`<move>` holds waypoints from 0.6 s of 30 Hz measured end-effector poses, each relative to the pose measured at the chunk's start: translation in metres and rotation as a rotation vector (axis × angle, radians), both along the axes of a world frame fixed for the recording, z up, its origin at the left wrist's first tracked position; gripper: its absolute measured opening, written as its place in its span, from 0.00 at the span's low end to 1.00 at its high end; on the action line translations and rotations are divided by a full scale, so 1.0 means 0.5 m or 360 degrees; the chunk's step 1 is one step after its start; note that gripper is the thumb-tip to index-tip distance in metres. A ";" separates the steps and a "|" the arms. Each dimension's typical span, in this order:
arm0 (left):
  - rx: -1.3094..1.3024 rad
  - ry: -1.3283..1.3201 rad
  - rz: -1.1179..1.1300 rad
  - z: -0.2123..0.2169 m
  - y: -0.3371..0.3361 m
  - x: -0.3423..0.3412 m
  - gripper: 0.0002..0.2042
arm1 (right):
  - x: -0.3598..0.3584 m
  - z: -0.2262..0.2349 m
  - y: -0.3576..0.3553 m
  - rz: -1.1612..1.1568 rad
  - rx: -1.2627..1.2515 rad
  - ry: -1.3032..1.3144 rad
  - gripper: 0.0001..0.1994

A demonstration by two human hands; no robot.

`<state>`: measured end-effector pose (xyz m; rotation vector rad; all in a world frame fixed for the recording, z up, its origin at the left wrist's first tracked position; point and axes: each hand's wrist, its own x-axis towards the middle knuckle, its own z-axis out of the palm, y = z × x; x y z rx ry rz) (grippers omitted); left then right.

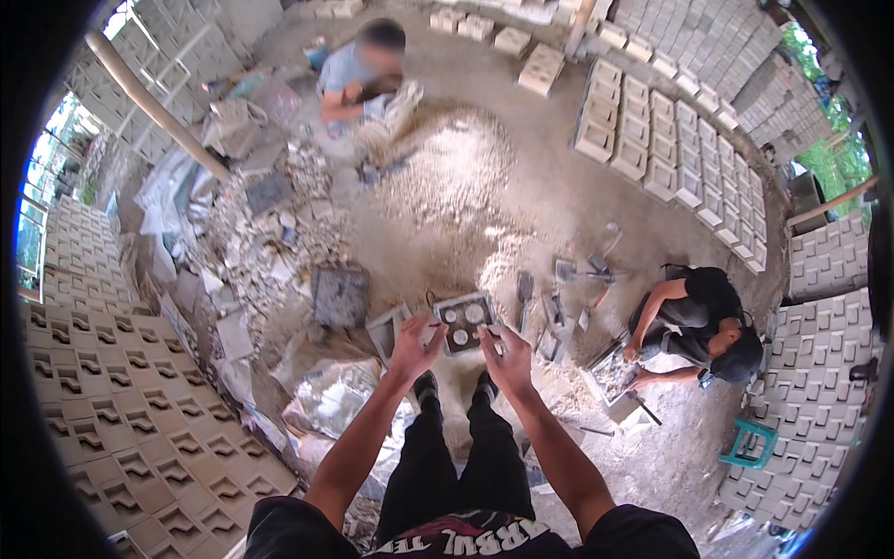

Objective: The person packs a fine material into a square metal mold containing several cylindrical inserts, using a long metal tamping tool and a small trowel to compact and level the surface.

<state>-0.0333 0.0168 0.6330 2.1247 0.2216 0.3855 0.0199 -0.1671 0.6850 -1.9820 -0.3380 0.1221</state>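
Note:
On the ground in front of my feet lies a square mould frame (455, 352) with a dark inside and several pale round pieces in it. My left hand (415, 345) is at its left side, fingers curled and pinched. By its right side is my right hand (508, 356), its fingers bent together in the same way. What either pinch holds, if anything, is too small to make out, and I cannot tell whether the fingertips touch the frame. Left of the mould, partly behind my left hand, is a second pale frame (380, 332).
A dark square slab (340, 297) lies left, beside broken rubble (279, 252). Ahead rises a pale powder heap (456, 168), with a crouching person (363, 79) behind it. At right another person (698, 317) works over a mould (610, 377). Block rows (652, 140) stand far right; a teal stool (750, 443) is near right.

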 end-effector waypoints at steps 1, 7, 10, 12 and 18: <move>-0.0056 -0.0016 0.0057 0.052 0.013 -0.011 0.06 | -0.010 0.032 -0.001 -0.0040 0.0022 -0.0027 0.08; -0.0110 -0.0023 0.0253 0.256 0.067 -0.097 0.08 | -0.052 0.223 -0.012 -0.0202 0.0311 -0.0073 0.10; -0.0293 -0.0077 0.0355 0.304 0.049 -0.130 0.09 | -0.060 0.273 -0.026 -0.0190 0.0448 -0.0104 0.09; -0.0479 -0.0076 0.0333 0.339 0.018 -0.124 0.10 | -0.035 0.273 -0.046 -0.0159 0.0341 -0.0324 0.10; -0.0511 -0.0241 0.0448 0.428 -0.039 -0.147 0.09 | -0.043 0.373 -0.005 0.0179 0.0526 0.0133 0.11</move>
